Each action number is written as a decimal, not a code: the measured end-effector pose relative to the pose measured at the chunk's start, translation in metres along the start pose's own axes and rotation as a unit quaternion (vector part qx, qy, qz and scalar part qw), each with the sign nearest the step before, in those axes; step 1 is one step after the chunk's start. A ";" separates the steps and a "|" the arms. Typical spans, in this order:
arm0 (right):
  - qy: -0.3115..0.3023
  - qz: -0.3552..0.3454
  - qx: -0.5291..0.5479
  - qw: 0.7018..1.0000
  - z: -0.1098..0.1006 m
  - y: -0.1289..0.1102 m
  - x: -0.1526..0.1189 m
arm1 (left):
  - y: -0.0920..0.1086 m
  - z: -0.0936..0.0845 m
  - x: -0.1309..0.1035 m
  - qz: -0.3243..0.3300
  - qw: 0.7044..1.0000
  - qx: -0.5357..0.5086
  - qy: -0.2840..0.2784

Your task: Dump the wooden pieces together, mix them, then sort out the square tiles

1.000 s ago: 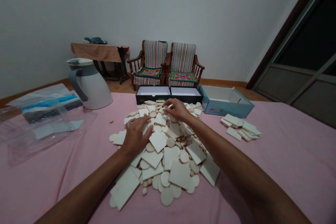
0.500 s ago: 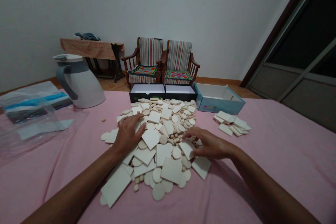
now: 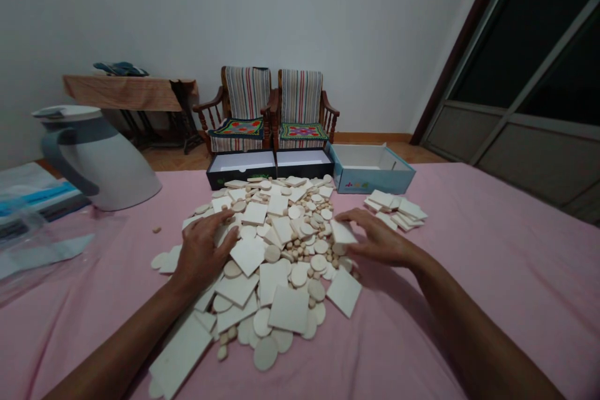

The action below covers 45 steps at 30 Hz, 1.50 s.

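Note:
A broad heap of pale wooden pieces (image 3: 272,292) lies in front of me: squares, round discs and small knobs. My right hand (image 3: 375,237) pinches a white square wooden tile (image 3: 342,233) by its edges, thumb below and fingers above, at the heap's right side. On the left side of the heap rests my left hand (image 3: 201,253), thumb and fingers apart and curved over the pieces. A pale piece shows between them, apparently part of the heap. Several square tiles (image 3: 407,212) form a small separate pile beyond my right hand.
Two black open trays (image 3: 241,173) and a light blue open box (image 3: 370,181) stand behind the heap. A white and grey jug (image 3: 112,169) and clear plastic packaging (image 3: 47,250) sit at left on the pink cloth (image 3: 403,350). Two wooden armchairs (image 3: 248,94) are farther back.
My right hand has taken hold of a square tile and tilted it up from the heap. My left hand stays over the heap's left side. The view has turned slightly right.

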State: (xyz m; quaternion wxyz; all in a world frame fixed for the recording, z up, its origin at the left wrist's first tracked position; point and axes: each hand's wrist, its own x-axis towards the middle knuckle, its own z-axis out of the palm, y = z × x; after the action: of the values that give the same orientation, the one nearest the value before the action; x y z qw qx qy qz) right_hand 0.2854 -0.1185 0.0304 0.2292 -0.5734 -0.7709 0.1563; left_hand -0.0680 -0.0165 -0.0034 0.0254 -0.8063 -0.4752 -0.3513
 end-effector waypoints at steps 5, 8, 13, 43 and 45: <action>0.140 0.230 -0.208 0.940 -0.022 0.059 -0.010 | 0.000 0.000 0.001 -0.002 1.000 0.000 -0.001; 0.191 0.276 -0.255 0.907 -0.027 0.068 -0.013 | 0.000 0.000 0.001 -0.004 1.000 0.000 -0.002; -0.005 0.115 -0.045 0.992 -0.021 0.019 -0.011 | 0.000 0.000 0.001 -0.008 1.000 0.001 -0.004; 0.176 0.303 -0.325 0.878 -0.040 0.045 -0.016 | 0.002 -0.002 0.002 -0.003 1.000 0.008 -0.012; 0.200 0.294 -0.326 0.876 -0.037 0.048 -0.014 | 0.001 -0.002 0.002 0.000 1.000 0.007 -0.012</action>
State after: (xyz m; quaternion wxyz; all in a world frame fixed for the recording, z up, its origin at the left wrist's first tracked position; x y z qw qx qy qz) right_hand 0.3477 -0.1188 0.0353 0.1215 -0.8351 -0.5116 -0.1616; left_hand -0.0674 -0.0164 -0.0005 0.0256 -0.8102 -0.4780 -0.3384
